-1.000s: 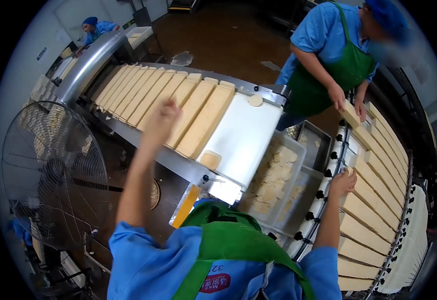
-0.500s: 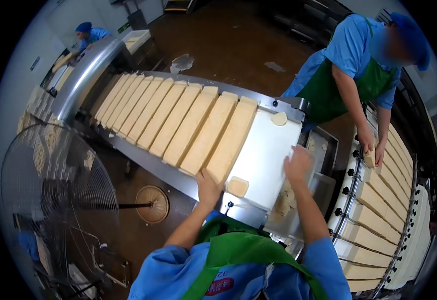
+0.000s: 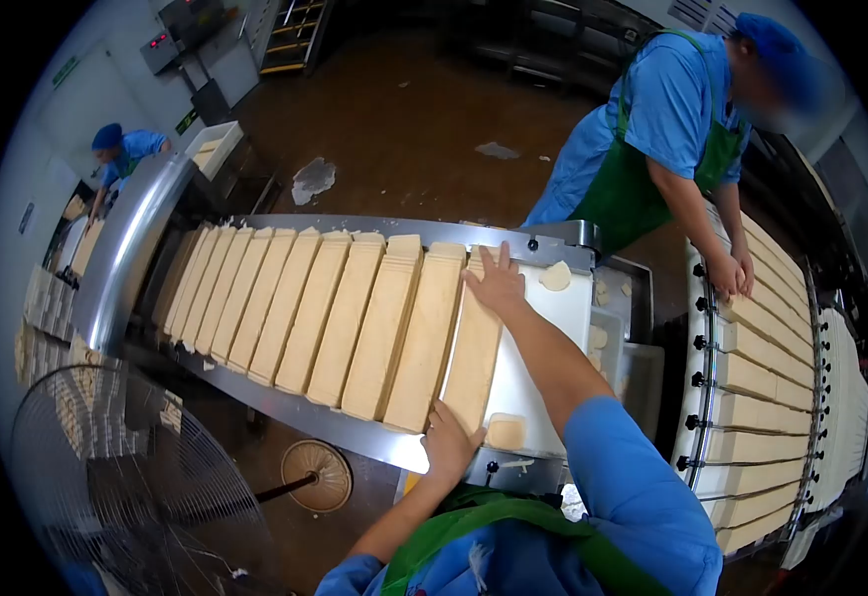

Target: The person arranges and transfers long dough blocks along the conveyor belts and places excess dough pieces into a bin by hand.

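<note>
Long pale stacks of thin dough sheets lie side by side across a conveyor. My left hand is at the near end of the rightmost dough stack, thumb and fingers straddling its end. Across the belt, my right hand rests on the far end of this same stack, fingers spread. A small square dough piece lies on the white belt beside my left hand. Near my right hand sits a rounded dough scrap.
A co-worker handles dough on a second conveyor at right. Trays with scraps stand between the conveyors. A large fan is at lower left. Another person works beyond the metal hood.
My right hand has moved left from above the scrap trays to the far end of the rightmost stack. My left hand stays at its near end. The view has shifted.
</note>
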Demonstrator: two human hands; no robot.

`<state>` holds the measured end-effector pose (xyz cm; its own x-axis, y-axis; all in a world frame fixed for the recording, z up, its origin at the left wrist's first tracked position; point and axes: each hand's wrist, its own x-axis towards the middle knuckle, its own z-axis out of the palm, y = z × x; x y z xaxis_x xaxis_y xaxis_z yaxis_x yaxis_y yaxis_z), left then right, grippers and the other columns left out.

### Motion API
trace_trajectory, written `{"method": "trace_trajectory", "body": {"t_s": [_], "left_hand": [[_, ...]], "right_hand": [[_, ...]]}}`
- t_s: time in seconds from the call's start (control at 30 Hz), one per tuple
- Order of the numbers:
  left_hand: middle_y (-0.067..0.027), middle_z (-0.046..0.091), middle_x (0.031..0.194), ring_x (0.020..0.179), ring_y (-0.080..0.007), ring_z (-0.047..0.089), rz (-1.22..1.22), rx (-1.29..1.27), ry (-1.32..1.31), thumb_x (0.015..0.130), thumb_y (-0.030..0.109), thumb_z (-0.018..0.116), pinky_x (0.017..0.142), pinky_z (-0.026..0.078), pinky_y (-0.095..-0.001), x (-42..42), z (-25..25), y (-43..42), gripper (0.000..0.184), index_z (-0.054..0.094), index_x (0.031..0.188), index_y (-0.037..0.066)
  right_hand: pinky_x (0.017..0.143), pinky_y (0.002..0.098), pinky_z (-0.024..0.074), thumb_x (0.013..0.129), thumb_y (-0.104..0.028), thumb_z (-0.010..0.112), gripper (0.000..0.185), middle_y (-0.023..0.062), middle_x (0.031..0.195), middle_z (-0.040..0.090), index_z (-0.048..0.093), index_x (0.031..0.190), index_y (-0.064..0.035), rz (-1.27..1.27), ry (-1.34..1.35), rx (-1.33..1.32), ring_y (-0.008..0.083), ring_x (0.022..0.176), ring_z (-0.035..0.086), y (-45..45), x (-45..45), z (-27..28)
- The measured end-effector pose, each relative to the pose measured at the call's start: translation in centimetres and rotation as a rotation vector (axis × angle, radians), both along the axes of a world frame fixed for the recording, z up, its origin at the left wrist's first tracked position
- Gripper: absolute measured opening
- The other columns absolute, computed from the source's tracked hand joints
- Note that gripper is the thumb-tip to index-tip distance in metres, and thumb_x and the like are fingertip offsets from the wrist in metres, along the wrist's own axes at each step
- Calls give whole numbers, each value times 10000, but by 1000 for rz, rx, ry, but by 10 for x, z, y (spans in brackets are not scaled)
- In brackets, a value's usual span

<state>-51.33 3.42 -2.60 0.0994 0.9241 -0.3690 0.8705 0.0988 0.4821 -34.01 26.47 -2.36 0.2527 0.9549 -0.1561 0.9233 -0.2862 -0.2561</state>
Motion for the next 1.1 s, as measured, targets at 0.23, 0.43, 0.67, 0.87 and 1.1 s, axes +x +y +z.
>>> {"method": "trace_trajectory", "body": {"t_s": [0.23, 0.43, 0.67, 0.87, 1.1], "left_hand": [[-286, 479, 1176, 983, -413, 582, -155, -21, 40, 710, 406, 764, 838, 452, -495, -1, 3, 3, 988, 228, 1344, -128], [-297, 434, 1186, 898, -436, 584, -424, 103, -45, 678, 356, 786, 767, 506, -469, 13, 2, 18, 966, 236, 1349, -69], [-312, 335, 1159, 922, -496, 535, -435, 78, -140, 687, 202, 742, 854, 452, -497, 58, 14, 10, 833, 248, 1321, -13], [-300, 286, 1290, 1073, -474, 447, -766, 377, -526, 688, -7, 676, 944, 389, -464, 132, 47, -35, 718, 367, 1334, 52], [-219, 547, 1095, 797, -347, 624, -1492, 657, -1068, 806, 58, 634, 669, 527, -372, 203, 50, -133, 371, 612, 1160, 165]], "right_hand": [[846, 432, 487, 744, -490, 598, 713, 131, 1200, 402, 394, 1317, -118, -246, -48, -68, 348, 1075, 512, -19, 17, 14], [941, 640, 334, 762, -528, 593, 903, 161, 1508, 199, 266, 1445, -35, -472, 85, -85, 370, 1430, -52, -89, 96, 22], [893, 466, 476, 672, -396, 717, 925, 271, 1458, 161, 240, 1378, -36, -954, 307, 175, 442, 1213, 444, -190, 131, 33], [891, 493, 474, 747, -343, 668, 814, 261, 1343, 258, 232, 1339, 7, -1360, 482, 725, 443, 1103, 506, -386, 189, 88], [617, 457, 573, 751, -413, 644, 771, 323, 1168, 483, 364, 1244, 111, -1742, 285, 565, 406, 973, 605, -653, 240, 89]]}}
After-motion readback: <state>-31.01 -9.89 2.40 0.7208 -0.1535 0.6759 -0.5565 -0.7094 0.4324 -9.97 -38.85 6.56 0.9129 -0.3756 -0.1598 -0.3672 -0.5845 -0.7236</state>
